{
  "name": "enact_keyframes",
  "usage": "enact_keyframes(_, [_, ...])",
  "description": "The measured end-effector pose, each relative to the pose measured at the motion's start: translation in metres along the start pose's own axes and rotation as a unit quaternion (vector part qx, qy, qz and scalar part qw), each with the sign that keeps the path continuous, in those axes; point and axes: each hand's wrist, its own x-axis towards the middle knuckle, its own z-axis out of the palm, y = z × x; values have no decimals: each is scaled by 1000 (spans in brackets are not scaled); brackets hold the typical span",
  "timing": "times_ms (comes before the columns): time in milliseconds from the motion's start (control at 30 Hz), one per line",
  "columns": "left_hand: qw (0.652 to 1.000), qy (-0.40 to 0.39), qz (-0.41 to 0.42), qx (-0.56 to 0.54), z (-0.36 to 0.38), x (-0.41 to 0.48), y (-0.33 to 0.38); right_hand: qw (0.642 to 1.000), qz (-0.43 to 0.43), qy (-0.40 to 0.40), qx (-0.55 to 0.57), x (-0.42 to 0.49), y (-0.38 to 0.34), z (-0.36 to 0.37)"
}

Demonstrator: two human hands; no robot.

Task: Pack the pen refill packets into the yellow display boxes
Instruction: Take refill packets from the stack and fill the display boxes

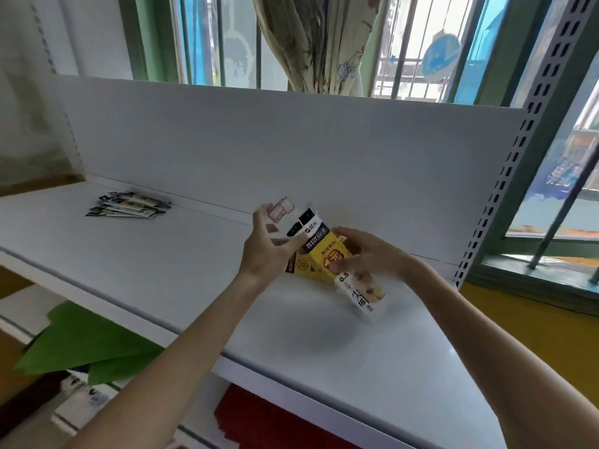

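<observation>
You are working over a white shelf (pixel 155 264) with a white back panel (pixel 291 147) rising from its back edge. Under the shelf's front edge, to the left, a green sheet (pixel 81 341) is showing, partly cut off by the shelf.

You are holding the yellow display box (pixel 319 259) tilted above the shelf, near the back edge and right of the middle. Its top flaps are standing open, pointing up and left.

Your left hand (pixel 269 246) is spreading its fingers wide, only lightly bent, with the tips touching the box's left side near the flaps.

Your right hand (pixel 368 257) is curling its fingers round the box's right side, and your thumb is lying across the yellow front, covering part of the red characters there.

A pile of refill packets (pixel 129 205) is lying near the shelf's back edge, towards the left end, well apart from both hands.

One white refill packet (pixel 361 294) is sticking out below your right hand, slanting down towards the shelf's right end. Blur is hiding whether your fingers are pinching it too.

"0.5" is reading clearly on that packet. The larger dark characters under it, and the white print on the box's dark band, are too smeared to read.
</observation>
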Motion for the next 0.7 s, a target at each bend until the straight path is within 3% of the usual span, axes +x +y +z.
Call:
enact_keyframes(67, [998, 12, -48, 40, -8, 0, -16, 999, 5, 31, -27, 9, 4, 18])
enact_keyframes(133, [993, 10, -83, 83, -12, 1, -38, 989, -22, 51, -139, 15, 13, 42])
enact_keyframes(267, [960, -8, -81, 269, -18, 4, -76, 959, -44, 53, -274, 14, 16, 64])
enact_keyframes(367, [959, -24, -67, 273, -28, 9, -80, 941, -57, 64, -326, 19, 9, 63])
enact_keyframes(533, [967, -28, -56, 248, -77, 19, -86, 948, -123, 183, -228, 54, -35, 80])
enact_keyframes(700, [959, 7, -52, 278, -178, 34, -89, 960, -181, 180, -119, 131, -106, 129])
